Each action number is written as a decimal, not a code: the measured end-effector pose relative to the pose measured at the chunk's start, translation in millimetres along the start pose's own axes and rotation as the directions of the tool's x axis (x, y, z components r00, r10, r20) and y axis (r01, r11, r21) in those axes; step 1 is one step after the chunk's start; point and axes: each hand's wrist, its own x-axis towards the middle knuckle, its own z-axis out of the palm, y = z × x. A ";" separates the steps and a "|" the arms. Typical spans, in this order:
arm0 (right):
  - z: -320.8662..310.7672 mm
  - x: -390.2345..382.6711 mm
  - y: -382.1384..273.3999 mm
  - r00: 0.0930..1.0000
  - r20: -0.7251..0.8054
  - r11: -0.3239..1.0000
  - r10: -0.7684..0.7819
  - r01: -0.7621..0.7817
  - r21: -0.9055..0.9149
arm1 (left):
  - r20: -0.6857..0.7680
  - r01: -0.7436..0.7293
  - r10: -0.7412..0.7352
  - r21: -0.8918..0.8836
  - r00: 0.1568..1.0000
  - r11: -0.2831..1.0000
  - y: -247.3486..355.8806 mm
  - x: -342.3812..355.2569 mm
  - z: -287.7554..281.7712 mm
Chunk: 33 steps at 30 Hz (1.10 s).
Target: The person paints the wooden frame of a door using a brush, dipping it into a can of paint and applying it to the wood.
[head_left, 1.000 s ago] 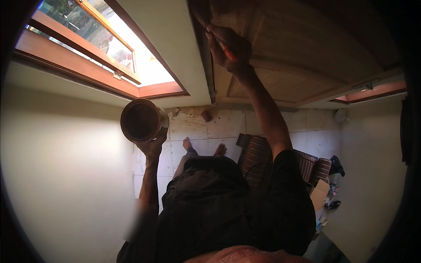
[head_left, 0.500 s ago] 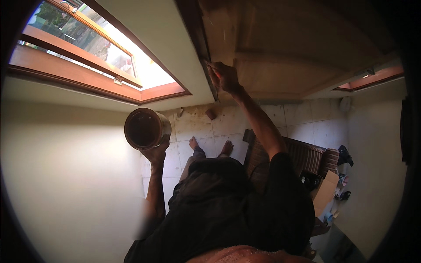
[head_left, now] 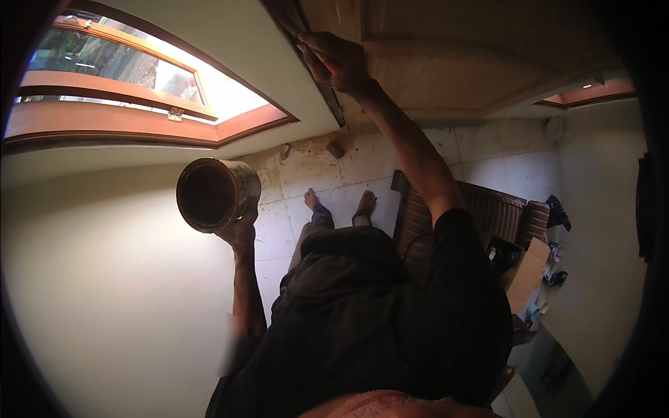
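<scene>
My left hand is closed around the lower side of a round open can, which has a brown-stained rim and a dark inside. My right hand is raised with its fingers pinched together against the dark brown door frame. What those fingers hold, if anything, is hidden by the hand and the shadow. Just right of that hand stands a pale wooden door with panels.
An open window with an orange-brown frame is at the upper left. On the tiled floor lies a small brown block by the doorway. A striped sofa and a cardboard box stand to my right.
My right hand has moved up and left along the door frame. The can in my left hand has shifted slightly left and up, and the whole view has tilted a little.
</scene>
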 end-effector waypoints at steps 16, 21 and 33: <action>-2.6 -9.7 2.7 0.996 0.066 0.987 0.063 -0.052 -0.151 | -0.006 -0.008 0.008 -0.029 1.000 1.000 13.0 6.7 6.0; -21.8 64.7 -18.3 0.899 -0.229 0.919 -0.374 0.326 -0.221 | 0.048 -0.038 0.032 0.113 0.998 0.993 3.9 9.6 8.7; 10.0 -106.2 36.0 0.983 0.164 0.967 0.088 -0.045 -0.253 | 0.111 -0.159 0.132 0.288 0.985 0.944 1.9 1.2 -5.1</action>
